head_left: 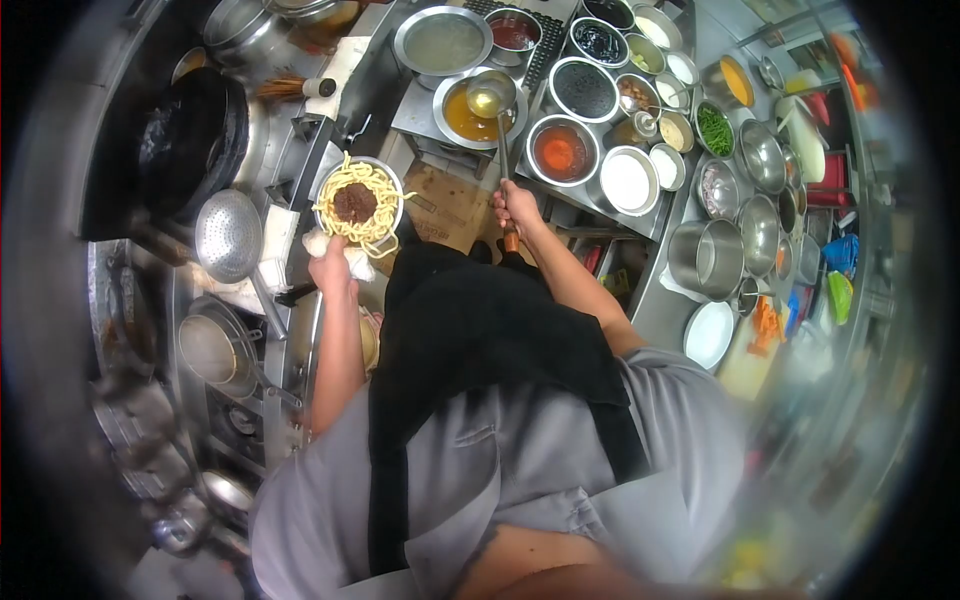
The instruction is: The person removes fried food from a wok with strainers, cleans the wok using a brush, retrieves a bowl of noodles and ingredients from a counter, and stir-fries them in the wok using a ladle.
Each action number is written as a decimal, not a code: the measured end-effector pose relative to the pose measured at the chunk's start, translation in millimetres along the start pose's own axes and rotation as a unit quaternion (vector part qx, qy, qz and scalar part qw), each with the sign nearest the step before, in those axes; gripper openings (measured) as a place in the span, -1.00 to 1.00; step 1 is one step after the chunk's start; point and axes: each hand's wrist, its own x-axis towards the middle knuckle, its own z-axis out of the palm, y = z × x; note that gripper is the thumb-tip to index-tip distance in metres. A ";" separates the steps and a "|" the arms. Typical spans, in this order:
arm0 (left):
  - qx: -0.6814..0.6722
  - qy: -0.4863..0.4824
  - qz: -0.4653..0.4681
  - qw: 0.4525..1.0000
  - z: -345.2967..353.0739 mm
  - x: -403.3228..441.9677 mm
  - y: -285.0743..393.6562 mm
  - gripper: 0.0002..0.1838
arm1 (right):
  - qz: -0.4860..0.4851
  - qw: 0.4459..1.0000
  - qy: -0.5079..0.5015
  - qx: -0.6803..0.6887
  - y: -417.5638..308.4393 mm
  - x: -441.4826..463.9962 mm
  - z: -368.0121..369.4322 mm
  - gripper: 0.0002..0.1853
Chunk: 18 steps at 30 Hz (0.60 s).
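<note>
My left hand (335,266) is closed, with a white cloth (358,265), on the near rim of a round metal vessel (401,207). Thick yellow noodles (385,190) fill the vessel, and some hang over its edge. Dark brown minced sauce (354,203) lies in their middle. In my right hand (517,207) is a long-handled ladle (490,95), gripped near its wooden end. The ladle's bowl is over a metal basin (441,128) of yellow-brown liquid; whether it touches the liquid I cannot tell.
Left of me, a skimmer (228,236), a black wok (194,135) and strainers (218,345) sit by the stove. A basin of cloudy liquid (443,40) is ahead. At right, several containers surround a pot of red liquid (562,150) and a white-filled pot (629,180).
</note>
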 end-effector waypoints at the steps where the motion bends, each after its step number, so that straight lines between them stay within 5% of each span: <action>1: 0.007 0.002 -0.007 1.000 0.2 -0.3 1.2 -0.66 | -0.002 1.000 0.005 -0.004 -0.5 -0.4 0.7 -0.65; 9: 0.005 0.012 -0.006 1.000 1.1 4.7 -4.0 -0.65 | 0.007 1.000 0.006 0.009 -2.5 -2.8 0.7 -0.64; 18: -0.020 0.013 -0.020 1.000 -4.0 10.2 -6.0 -0.66 | 0.059 0.982 -0.110 0.142 -12.6 -8.4 -3.2 -0.68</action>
